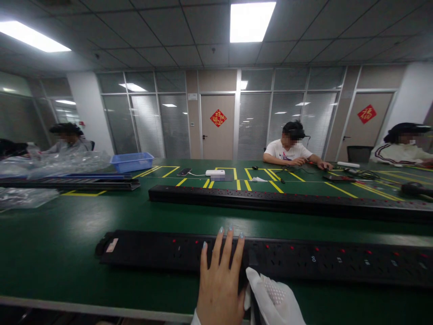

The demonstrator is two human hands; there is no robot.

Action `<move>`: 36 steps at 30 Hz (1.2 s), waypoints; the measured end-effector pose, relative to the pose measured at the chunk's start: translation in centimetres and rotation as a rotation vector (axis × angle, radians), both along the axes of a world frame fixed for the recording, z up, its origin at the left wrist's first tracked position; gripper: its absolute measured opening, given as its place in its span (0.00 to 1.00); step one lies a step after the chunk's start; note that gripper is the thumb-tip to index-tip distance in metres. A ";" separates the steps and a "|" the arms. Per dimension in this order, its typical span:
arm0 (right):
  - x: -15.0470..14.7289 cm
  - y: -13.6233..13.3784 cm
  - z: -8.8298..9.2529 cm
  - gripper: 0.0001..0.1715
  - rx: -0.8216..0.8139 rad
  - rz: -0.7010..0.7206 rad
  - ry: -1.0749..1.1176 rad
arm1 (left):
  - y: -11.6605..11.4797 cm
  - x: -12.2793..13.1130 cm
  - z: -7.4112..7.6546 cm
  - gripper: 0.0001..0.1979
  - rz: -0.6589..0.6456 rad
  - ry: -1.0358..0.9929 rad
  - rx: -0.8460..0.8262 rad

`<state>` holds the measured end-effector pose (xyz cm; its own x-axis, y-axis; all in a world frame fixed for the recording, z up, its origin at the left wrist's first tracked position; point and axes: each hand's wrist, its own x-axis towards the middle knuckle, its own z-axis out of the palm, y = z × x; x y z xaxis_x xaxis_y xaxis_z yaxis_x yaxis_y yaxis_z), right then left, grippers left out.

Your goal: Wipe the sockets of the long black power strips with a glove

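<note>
A long black power strip with rows of sockets and small red parts lies across the green table in front of me. My left hand, bare, rests flat on its top with the fingers spread. Just to its right is my right hand in a white dotted glove, its fingers closed at the strip's near edge. Something dark shows beneath the glove, but I cannot make out what it is. The strip's left end carries a pale label.
A second black power strip lies parallel behind. Further back are a blue basket, clear plastic bags, dark metal rails, a white power bank and a phone. Several people sit around the table, one person opposite.
</note>
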<state>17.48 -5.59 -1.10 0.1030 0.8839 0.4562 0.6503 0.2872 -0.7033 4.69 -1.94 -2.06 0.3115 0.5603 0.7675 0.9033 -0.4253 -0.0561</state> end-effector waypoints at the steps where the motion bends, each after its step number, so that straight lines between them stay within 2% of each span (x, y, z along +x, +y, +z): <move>1: 0.0 0.0 0.0 0.44 -0.004 0.004 -0.008 | 0.0 0.0 0.0 0.34 -0.003 0.001 0.000; 11: 0.1 -0.3 0.7 0.44 0.025 -0.009 -0.131 | 0.0 0.1 0.0 0.34 -0.015 -0.031 -0.001; 19: 0.0 -0.5 1.0 0.46 0.025 -0.030 -0.096 | 0.0 0.0 -0.1 0.34 -0.023 -0.032 -0.003; 28: -0.2 -1.0 2.5 0.48 0.002 -0.019 -0.067 | 0.1 0.1 0.0 0.34 -0.024 -0.039 -0.013; 36: -0.3 -1.1 2.5 0.46 0.019 -0.035 -0.035 | -0.1 0.1 -0.2 0.35 -0.022 -0.036 -0.014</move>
<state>17.20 -6.66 1.38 0.1172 0.8710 0.4771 0.6843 0.2773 -0.6744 4.76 -2.07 -2.21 0.2961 0.5646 0.7704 0.8949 -0.4460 -0.0171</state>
